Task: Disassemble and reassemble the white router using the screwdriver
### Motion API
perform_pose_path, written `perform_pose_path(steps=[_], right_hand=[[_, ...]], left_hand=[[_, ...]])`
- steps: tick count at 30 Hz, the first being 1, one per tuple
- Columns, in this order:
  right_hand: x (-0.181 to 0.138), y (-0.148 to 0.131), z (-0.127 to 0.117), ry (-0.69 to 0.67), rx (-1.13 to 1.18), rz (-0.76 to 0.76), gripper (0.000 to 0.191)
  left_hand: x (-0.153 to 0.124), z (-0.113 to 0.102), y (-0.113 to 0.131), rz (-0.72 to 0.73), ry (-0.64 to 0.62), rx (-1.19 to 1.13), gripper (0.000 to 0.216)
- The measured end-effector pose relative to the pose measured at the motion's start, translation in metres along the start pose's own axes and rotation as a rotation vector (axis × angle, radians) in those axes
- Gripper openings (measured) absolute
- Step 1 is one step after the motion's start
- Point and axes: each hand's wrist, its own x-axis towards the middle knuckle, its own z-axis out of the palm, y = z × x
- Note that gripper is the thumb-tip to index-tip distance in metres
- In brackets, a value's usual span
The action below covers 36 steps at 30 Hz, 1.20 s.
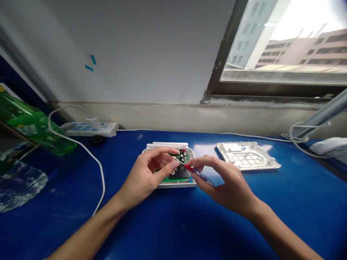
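Observation:
A screwdriver (200, 174) with a red and clear bluish handle is gripped between the thumb and fingers of my right hand (226, 180). Its thin metal shaft slants up and left over an opened white device (177, 185), which looks like a router. My left hand (148, 171) is curled, with thumb and fingertips closed around the end of the shaft, so the very tip is hidden. Beneath my fingers show a green circuit board (167, 180) and a black block (182, 174). White bars (167, 144) lie along the device's far side.
A white plastic cover (248, 156) lies inside up at right. On the left are a green bottle (32, 121), a clear plastic container (23, 189), a power strip (108, 129), a black object (97, 139) and a white cable (101, 169). A metal pole (320, 115) stands far right.

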Motion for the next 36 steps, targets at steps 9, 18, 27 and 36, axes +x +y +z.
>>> perform_pose_path(steps=[9,18,27,36], right_hand=[[-0.003,-0.004,0.0,0.131,-0.149,-0.213,0.029],[-0.003,-0.004,0.003,0.116,-0.185,-0.186,0.027],[-0.006,-0.003,0.004,0.109,-0.094,-0.136,0.025],[0.002,0.001,0.0,0.125,-0.184,-0.066,0.019]], left_hand=[[-0.004,-0.005,0.001,-0.103,0.035,-0.078,0.012],[-0.005,-0.001,0.001,-0.145,-0.018,-0.15,0.011],[-0.006,0.001,-0.006,-0.182,-0.021,-0.104,0.011],[-0.005,-0.011,-0.003,0.114,0.165,0.294,0.078]])
